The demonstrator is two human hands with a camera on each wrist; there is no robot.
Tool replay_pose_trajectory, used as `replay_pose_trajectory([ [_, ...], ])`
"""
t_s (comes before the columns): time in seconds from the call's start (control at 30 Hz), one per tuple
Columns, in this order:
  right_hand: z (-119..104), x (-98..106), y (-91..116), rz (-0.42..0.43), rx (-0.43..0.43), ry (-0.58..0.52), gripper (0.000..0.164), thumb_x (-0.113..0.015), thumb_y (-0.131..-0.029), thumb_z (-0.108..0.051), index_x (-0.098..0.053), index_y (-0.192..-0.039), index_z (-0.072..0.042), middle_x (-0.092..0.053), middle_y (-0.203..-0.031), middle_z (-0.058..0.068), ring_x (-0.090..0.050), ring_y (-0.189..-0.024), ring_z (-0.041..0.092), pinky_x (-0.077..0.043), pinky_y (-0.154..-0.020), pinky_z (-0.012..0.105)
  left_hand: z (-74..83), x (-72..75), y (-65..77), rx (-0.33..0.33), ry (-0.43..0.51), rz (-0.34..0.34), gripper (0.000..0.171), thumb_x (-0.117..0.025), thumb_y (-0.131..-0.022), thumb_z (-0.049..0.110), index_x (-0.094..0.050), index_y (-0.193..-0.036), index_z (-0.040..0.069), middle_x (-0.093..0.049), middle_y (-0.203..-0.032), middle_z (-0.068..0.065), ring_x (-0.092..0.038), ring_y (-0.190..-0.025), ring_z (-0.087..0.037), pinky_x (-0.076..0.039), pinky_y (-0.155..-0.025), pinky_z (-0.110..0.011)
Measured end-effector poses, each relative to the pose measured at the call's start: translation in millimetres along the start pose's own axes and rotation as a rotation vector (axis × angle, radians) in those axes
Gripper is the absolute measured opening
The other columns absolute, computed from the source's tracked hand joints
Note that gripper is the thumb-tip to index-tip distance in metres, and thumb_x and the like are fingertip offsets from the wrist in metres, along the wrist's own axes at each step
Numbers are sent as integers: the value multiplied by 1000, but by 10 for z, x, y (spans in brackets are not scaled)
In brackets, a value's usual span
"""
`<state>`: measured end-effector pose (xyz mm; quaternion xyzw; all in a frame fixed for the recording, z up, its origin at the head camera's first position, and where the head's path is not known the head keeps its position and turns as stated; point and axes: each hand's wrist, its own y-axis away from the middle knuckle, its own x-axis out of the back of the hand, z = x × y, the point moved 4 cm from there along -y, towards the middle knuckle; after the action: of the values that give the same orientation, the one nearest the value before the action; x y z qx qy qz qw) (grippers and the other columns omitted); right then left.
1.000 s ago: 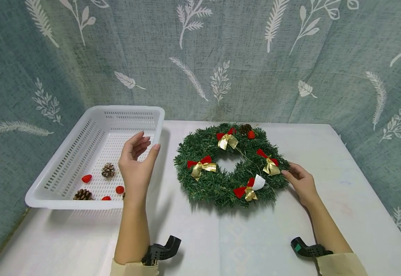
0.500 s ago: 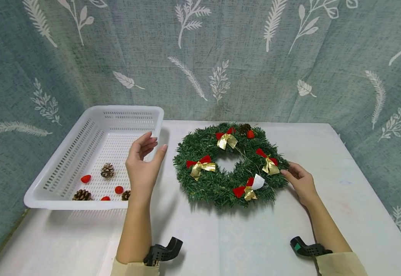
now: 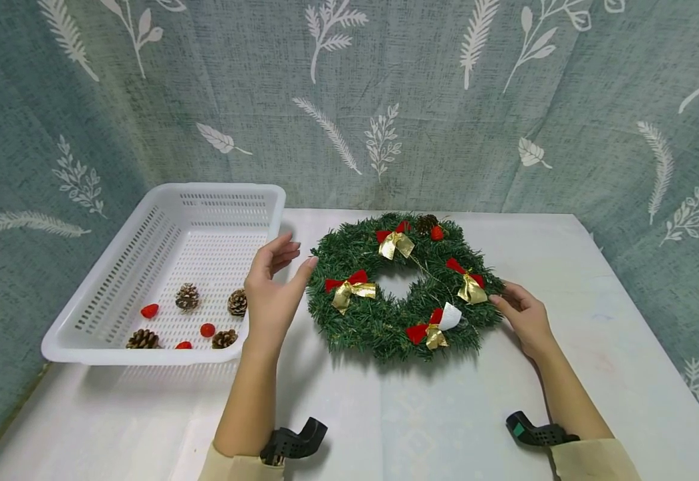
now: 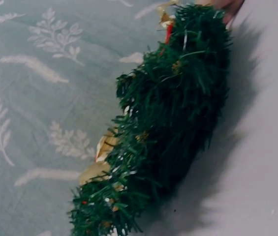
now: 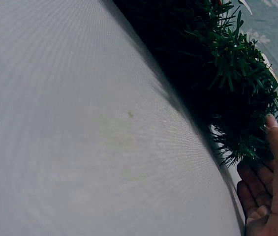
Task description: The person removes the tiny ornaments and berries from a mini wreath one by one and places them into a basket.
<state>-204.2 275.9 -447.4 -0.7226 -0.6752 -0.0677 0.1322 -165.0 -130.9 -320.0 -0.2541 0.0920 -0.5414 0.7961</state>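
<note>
Green wreath, trimmed with red-and-gold bows, lies on the white tabletop to the right of a plastic basket (pinecones and red berries inside); the right hand pinches the wreath's right edge between thumb and fingers; the left hand hangs just beside the opposite edge, thumb spread wide from the fingers

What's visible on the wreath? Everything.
The wreath is a ring of green, plastic-looking needles, lying flat on the table. It bears four red-and-gold bows, one with a white tail, plus a pine cone and red ornament at its far side. The right hand grips its right edge; the left hand is at its left, contact unclear.
</note>
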Motion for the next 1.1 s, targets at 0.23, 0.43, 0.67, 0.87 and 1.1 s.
replay_pose_trajectory([
  [0.23, 26, 6, -7, 8, -9, 8, 43, -63, -92, -13, -49, -125, 11, -57, -93, -23, -52, -86, -3, -46, -71, 9, 17, -202, 83, -45, -11, -79, 48, -76, -80, 10, -57, -123, 0, -62, -108, -16, -59, -100, -26, -46, -93, -33],
  [0.43, 19, -5, -4, 7, -11, 17, 46, -62, -92, -14, -47, -127, 12, -56, -93, -24, -52, -87, -4, -46, -72, 9, 27, -351, 161, -95, -10, -120, 48, -77, -79, 8, -58, -122, 1, -62, -107, -15, -59, -99, -27, -47, -90, -38],
  [0.67, 3, 9, -1, 8, -5, 10, 45, -62, -92, -14, -48, -126, 12, -56, -94, -25, -52, -89, -5, -46, -74, 8, 23, -463, 211, -68, 16, -185, 48, -76, -81, 12, -57, -124, 4, -61, -109, -11, -59, -100, -23, -47, -92, -37],
  [0.87, -8, 2, -2, 19, 0, 8, 45, -63, -92, -13, -48, -125, 13, -57, -93, -24, -53, -87, -4, -46, -74, 8, 26, -588, 229, -75, 35, -223, 47, -76, -80, 11, -58, -123, 5, -61, -109, -13, -59, -99, -24, -49, -88, -46],
  [1.1, -1, -3, -8, 8, -8, 20, 44, -63, -92, -16, -50, -125, 9, -57, -94, -24, -53, -88, -4, -46, -73, 7, -28, -727, 273, -60, 46, -264, 48, -75, -81, 12, -57, -124, 4, -61, -109, -15, -60, -97, -27, -51, -87, -45],
])
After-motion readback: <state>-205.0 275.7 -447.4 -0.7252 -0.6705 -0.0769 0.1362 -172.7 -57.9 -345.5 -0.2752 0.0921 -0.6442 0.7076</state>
